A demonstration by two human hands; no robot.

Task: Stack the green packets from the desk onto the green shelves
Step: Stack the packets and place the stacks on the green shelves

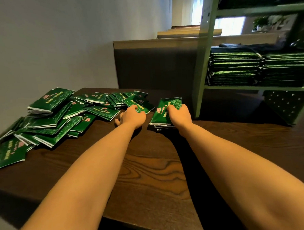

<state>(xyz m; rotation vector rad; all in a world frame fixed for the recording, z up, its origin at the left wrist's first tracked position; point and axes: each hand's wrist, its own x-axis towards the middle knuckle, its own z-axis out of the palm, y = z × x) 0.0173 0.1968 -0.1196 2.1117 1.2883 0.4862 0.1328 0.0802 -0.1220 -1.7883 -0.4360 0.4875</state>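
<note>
Well, both bare forearms reach out over the dark brown wood-grain bench (150,167). The left hand (133,118) sits at the right-hand fringe of the loose heap of glossy green foil packets (56,118), which sprawls across the left and far part of the bench, many of them overlapping and tilted. Its fingers (134,108) are curled down over the near edge of one flat green packet with pink print (142,104), the thumb sticking out to the left, off the packet. Just beside it, the right hand (179,116) holds a small neat stack of green packets (162,112), set apart from the heap. The right fingers (173,107) are bent over the top packet's right side and clamped on the stack, whose silver edges show beneath. Whether the stack rests fully on the bench I cannot tell. To the right of the bench stands the pale green shelf unit (203,68). On its lower board two tall stacks of shelved green packets (233,68) lie flat side by side, touching, and more dark packets show on the board above, blurred. Behind the bench rises a dark upholstered seat back with a light wooden top (154,65), and a plain grey wall (38,41) runs along the left
</note>
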